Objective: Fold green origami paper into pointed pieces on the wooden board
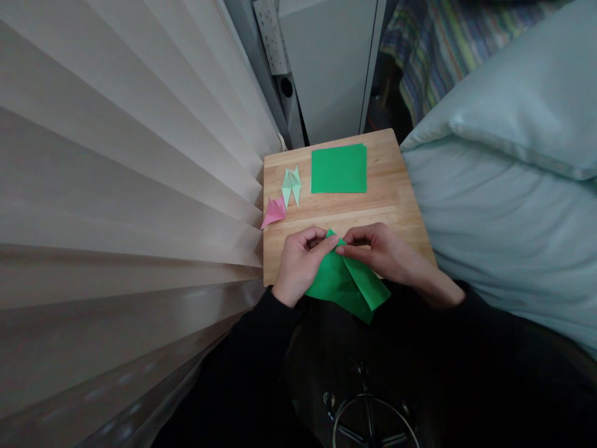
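Observation:
A partly folded sheet of green origami paper (342, 283) is held between my two hands at the near edge of the small wooden table (387, 205). My left hand (303, 258) pinches its upper corner with thumb and fingers. Close beside it, my right hand (380, 252) pinches the same top part from the right. Below the fingers the paper spreads out, with a folded flap along its right side. Farther back on the tabletop lies a stack of green paper (339, 169).
Left on the table are pale green folded paper pieces (291, 185) and a pink folded paper piece (275, 212). A pleated curtain (140, 168) borders the left side, a bed with pale bedding (504, 211) the right. A pale cabinet (329, 68) stands behind.

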A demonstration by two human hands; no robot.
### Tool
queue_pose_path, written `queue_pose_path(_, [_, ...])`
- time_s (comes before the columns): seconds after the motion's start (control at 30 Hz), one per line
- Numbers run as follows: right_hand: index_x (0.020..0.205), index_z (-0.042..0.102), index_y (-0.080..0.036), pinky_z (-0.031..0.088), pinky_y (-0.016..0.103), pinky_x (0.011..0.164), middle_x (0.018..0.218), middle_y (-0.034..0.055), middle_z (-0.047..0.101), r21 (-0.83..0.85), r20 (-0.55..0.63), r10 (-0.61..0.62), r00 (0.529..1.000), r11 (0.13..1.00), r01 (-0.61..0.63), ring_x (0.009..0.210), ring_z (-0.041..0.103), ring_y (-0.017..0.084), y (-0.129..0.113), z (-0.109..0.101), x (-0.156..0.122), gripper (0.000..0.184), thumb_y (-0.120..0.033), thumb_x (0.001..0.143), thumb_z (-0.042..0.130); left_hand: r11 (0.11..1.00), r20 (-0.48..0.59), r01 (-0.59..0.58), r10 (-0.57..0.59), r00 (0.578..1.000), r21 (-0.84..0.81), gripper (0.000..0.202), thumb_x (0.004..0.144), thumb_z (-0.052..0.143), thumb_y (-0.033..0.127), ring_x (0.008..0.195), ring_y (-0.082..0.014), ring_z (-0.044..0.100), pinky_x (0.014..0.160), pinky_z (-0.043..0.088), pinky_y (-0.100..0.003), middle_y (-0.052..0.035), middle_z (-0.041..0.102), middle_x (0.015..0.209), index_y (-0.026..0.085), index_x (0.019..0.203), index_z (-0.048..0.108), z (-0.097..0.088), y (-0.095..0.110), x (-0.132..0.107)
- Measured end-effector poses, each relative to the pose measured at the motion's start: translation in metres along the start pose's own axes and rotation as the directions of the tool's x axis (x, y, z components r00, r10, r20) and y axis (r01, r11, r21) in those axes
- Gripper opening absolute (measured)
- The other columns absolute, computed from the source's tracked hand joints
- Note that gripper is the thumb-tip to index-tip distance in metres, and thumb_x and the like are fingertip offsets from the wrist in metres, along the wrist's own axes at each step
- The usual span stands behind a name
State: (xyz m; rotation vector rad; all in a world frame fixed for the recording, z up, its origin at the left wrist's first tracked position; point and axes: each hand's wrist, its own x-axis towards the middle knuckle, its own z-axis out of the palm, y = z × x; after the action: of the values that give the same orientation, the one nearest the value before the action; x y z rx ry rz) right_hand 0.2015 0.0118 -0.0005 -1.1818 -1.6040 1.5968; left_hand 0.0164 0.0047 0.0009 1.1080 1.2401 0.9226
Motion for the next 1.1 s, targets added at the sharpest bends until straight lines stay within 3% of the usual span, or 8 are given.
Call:
queue_pose_path(0.3, [0.072,0.069,-0.018,0.04,0.031,0.064,0.067,0.0,0.062,-0.019,-0.011,-0.029,1.0,0.999,0.029,0.066,0.051,0.015,0.0051,0.0016,0.0002,0.041,-0.056,0.089,0.07,0.999,-0.055,0.04,-0.042,0.998,-0.021,0.028,0.076,0.086,0.04,0.058,-0.0102,0.047,0.057,0.036,-0.026,0.0022,0.062,0.064,0.018,0.068,0.071,0.0033,-0.0025,-0.0006])
queue_pose_path(0.5, [0.067,0.063,-0.018,0.033,0.029,0.06,0.063,-0.0034,0.048,0.037,0.025,-0.018,1.0,0.999,0.017,0.062,0.039,0.012,0.003,0.0026,0.0004,0.046,-0.059,0.087,0.07,0.993,-0.065,0.069,-0.076,0.995,-0.097,0.03,0.079,0.083,0.038,0.058,-0.0093,0.044,0.057,0.035,-0.026,0.0036,0.056,0.061,0.018,0.063,0.066,0.0065,-0.002,-0.0031])
queue_pose_path(0.73, [0.065,0.058,-0.019,0.03,0.029,0.057,0.061,-0.0045,0.044,0.036,0.058,0.004,0.998,0.999,-0.006,0.06,0.036,0.011,0.0035,0.0013,0.0,0.049,-0.061,0.089,0.067,0.991,-0.033,0.068,-0.072,0.997,-0.118,0.023,0.078,0.082,0.037,0.063,-0.0111,0.05,0.06,0.038,-0.026,0.0021,0.062,0.068,0.018,0.072,0.07,0.0074,-0.0003,-0.0037])
queue_pose_path(1.1, [0.065,0.06,-0.02,0.034,0.029,0.059,0.062,-0.0048,0.049,0.104,0.072,0.041,0.997,0.993,-0.048,0.06,0.039,0.011,0.0036,0.0073,0.0006,0.045,-0.059,0.084,0.074,0.996,-0.073,-0.039,0.045,0.996,0.077,0.034,0.083,0.08,0.043,0.057,-0.0106,0.045,0.057,0.035,-0.027,0.0032,0.057,0.06,0.019,0.065,0.064,0.0041,-0.001,-0.0014])
